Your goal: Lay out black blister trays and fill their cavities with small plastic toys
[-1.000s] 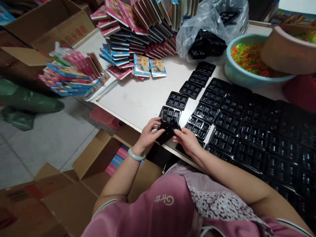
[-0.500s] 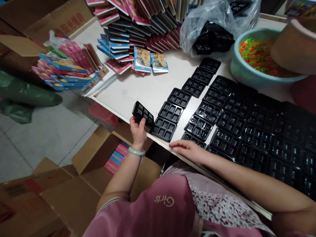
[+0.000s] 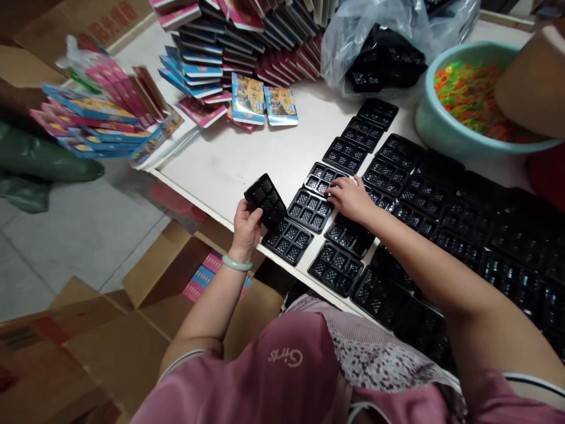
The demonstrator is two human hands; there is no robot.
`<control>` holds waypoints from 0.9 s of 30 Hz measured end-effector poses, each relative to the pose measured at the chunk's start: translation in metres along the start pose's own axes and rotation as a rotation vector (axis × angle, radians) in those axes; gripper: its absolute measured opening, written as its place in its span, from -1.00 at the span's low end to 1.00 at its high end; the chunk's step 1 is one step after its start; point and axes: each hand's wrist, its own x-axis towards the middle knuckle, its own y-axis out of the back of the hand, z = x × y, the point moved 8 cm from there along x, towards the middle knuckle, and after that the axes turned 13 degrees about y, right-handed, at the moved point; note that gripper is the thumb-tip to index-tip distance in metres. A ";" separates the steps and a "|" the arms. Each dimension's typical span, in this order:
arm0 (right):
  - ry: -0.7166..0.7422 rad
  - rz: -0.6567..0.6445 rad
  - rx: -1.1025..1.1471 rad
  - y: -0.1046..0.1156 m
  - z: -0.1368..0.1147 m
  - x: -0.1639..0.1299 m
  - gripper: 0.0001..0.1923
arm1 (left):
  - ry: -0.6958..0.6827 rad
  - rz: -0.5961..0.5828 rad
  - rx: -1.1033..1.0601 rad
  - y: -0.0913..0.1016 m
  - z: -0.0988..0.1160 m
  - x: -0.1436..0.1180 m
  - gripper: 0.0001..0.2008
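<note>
Our left hand point(image 3: 247, 224) fingers grip a tray stack point(image 3: 266, 199) off the desk point(image 3: 229, 159) front edge; it could slip. Right hand point(image 3: 351, 197) fingers press flat on the laid trays point(image 3: 309, 209).

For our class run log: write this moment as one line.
left hand: holds black tray stack | right hand: on laid-out tray | table: tray rows
</note>
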 end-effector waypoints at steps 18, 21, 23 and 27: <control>-0.161 0.113 0.141 0.043 0.095 0.004 -0.66 | 0.117 0.026 0.092 0.003 0.011 -0.013 -0.56; -0.241 0.143 0.071 0.051 0.134 0.023 -0.62 | 0.034 0.075 0.122 0.000 0.026 0.008 -0.57; -0.276 0.123 0.015 0.050 0.149 0.033 -0.60 | -0.039 0.069 0.154 -0.013 0.034 0.034 -0.57; -0.360 0.048 -0.090 0.040 0.159 0.040 -0.57 | -0.117 -0.055 0.212 -0.070 0.025 0.103 -0.53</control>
